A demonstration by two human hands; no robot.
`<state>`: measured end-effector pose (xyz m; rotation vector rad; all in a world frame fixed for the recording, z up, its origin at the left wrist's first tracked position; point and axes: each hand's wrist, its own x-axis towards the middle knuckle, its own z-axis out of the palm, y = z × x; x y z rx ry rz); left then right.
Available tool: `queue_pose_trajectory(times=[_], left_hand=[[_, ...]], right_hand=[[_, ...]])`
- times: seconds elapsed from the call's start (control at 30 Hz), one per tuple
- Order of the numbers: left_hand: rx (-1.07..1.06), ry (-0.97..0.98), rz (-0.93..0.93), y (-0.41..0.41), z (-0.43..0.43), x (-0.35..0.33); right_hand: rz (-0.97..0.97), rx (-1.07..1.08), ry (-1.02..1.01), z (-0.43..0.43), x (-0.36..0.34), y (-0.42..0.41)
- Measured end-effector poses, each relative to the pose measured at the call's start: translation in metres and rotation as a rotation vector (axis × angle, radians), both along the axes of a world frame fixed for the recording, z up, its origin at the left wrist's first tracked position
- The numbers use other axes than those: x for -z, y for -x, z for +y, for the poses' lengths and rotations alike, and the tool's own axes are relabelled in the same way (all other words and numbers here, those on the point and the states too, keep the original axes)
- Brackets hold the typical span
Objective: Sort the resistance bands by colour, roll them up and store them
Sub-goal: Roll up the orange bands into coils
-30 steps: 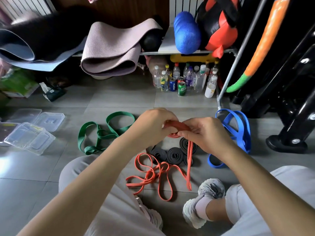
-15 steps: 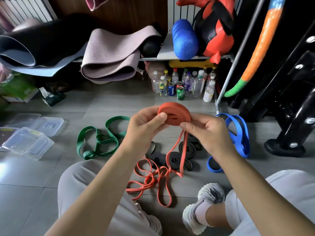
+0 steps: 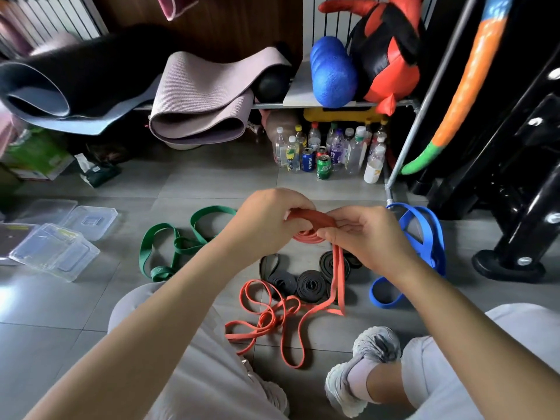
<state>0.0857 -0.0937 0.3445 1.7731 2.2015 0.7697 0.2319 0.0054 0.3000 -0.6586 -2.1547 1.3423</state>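
- Head view, centre of the frame: the left hand (image 3: pixel 266 219) was closed, its fingers curled round the left end of the rolled part of the red band (image 3: pixel 312 221).
- The right hand (image 3: pixel 366 237) was closed too. Its fingers and thumb pinched the right end of the same roll, and the free strand passed under its fingers.
- The roll was held off the floor (image 3: pixel 197 186) between the two hands. It was seen nearly edge-on, with its long axis running left to right across the frame.
- From the right hand the loose tail (image 3: pixel 336 277) dropped almost straight down the frame to the floor. There it bent left into a tangle of loops at lower centre, between the person's knees.
- The black bands (image 3: pixel 309 283), already rolled into flat coils, lay on the floor just below the hands. The hanging red strand crossed in front of them.
- The green band (image 3: pixel 181 241) lay unrolled in loose loops at left of centre, partly behind the left forearm.
- The blue band (image 3: pixel 424 234) lay unrolled at right of centre, behind the right wrist.
- The clear containers (image 3: pixel 54 250) sat on the floor at the left edge, well apart from the bands.
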Motion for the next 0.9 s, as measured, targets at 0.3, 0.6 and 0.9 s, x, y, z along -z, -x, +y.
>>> queue_pose_trajectory(times=[0.3, 0.6, 0.9], left_hand=[[-0.156, -0.296, -1.03, -0.004, -0.006, 0.025], [-0.058, -0.049, -0.232, -0.001, -0.008, 0.021], [-0.093, -0.148, -0.449, 0.008, -0.002, 0.018]], right_hand=[[0.131, 0.081, 0.146, -0.001, 0.0, 0.002], [-0.079, -0.008, -0.018, 0.003, 0.013, 0.001], [0.033, 0.027, 0.112, 0.006, 0.008, -0.002]])
